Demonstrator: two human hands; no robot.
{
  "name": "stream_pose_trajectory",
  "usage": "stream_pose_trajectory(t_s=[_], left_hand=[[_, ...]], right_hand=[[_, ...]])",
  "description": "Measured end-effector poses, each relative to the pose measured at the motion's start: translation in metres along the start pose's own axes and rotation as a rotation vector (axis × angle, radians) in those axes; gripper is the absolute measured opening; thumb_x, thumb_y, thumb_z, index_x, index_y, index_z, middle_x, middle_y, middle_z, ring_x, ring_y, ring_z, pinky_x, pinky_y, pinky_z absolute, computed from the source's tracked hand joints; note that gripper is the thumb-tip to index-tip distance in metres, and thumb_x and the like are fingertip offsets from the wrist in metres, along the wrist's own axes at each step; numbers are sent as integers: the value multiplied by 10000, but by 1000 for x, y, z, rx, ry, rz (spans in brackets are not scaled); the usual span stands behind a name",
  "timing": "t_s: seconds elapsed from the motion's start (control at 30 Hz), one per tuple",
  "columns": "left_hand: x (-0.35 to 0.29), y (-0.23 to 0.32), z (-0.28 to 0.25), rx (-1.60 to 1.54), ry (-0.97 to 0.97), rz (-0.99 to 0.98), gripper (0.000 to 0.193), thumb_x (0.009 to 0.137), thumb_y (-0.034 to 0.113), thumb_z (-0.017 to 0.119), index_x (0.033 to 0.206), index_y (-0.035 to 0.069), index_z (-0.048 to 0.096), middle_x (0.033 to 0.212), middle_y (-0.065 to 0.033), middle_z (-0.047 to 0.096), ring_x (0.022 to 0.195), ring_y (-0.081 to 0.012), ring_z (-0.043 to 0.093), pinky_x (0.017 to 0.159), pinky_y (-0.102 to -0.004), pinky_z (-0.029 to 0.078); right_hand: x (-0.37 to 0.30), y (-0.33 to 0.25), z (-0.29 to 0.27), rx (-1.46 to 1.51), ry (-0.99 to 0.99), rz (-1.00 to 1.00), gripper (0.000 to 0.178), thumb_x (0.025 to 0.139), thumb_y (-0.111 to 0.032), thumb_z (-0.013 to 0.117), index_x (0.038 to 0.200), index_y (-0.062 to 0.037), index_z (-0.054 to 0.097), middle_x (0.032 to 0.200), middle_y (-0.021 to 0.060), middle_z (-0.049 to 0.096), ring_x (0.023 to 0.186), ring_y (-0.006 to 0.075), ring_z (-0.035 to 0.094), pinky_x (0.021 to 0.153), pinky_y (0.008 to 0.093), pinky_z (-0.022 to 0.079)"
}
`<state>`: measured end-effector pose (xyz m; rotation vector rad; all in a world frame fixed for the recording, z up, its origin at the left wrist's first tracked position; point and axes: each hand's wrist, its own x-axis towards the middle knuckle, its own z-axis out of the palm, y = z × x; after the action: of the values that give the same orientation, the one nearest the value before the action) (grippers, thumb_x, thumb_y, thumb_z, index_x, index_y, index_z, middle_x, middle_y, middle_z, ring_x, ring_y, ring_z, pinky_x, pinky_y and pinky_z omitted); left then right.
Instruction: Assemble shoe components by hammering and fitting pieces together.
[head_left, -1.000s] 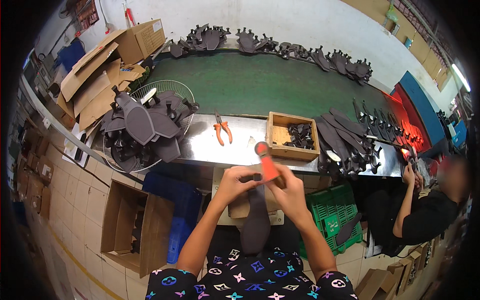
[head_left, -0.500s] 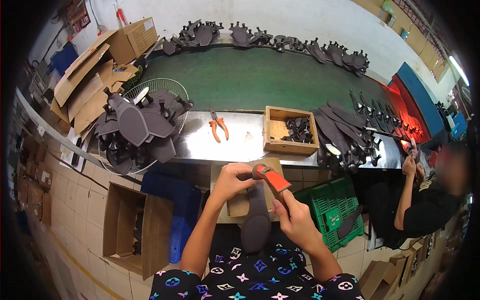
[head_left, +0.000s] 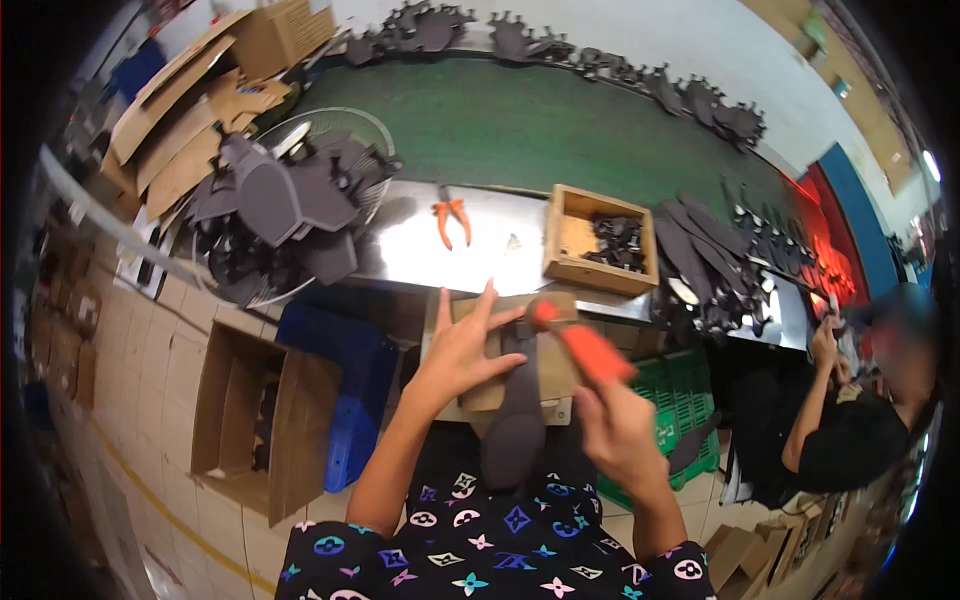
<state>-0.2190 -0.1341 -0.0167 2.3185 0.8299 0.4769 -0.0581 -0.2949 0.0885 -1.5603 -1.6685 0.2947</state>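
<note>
A dark grey shoe sole (head_left: 514, 438) lies lengthwise over a tan block (head_left: 558, 372) in front of me, its wide end toward my body. My left hand (head_left: 458, 352) steadies the narrow end between thumb and forefinger, the other fingers stretched out over the block. A small dark piece at that end is partly covered by the fingers. Closed around its handle, my right hand (head_left: 622, 440) holds a hammer with a red-orange part (head_left: 592, 350). The hammer's head is over the sole's narrow end, blurred by motion; whether it touches cannot be told.
On the metal bench edge lie orange-handled pliers (head_left: 451, 218) and a wooden box (head_left: 600, 274) of small black parts. A wire basket (head_left: 385, 200) heaped with soles stands left. Below are a cardboard carton (head_left: 225, 420) and green crate (head_left: 650, 395). A co-worker (head_left: 840, 440) sits right.
My left fingers have spread from a pinch at the sole's narrow end. The hammer has swung lower and to the right, with its head over that end. The whole view has shifted slightly.
</note>
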Motion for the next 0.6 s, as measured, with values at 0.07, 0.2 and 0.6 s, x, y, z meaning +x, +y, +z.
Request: stream_pose_trajectory(t_s=[0.07,0.2,0.6], left_hand=[[1,7,-8,-12,-23,3,1072,807,425,750,1566,44,95,1372,26,605,1392,-232,430,1190,-604,-38],[0,1,-2,12,14,53,817,801,422,754,1495,181,397,1399,40,581,1405,-248,414,1166,-651,-56],[-89,96,-48,-769,-256,52,166,872,108,706,975,-20,728,825,-94,673,714,-177,630,608,-289,462]], right_hand=[[-28,-32,-28,221,17,354,447,923,-14,558,1365,6,500,1044,222,677,852,336,694,708,388,548],[-11,1,14,4,-83,179,376,905,-13,588,1277,37,558,968,212,684,772,352,704,688,404,553],[-3,44,13,-269,-112,-47,530,877,-87,664,1374,-8,498,977,143,646,870,323,642,664,402,520]])
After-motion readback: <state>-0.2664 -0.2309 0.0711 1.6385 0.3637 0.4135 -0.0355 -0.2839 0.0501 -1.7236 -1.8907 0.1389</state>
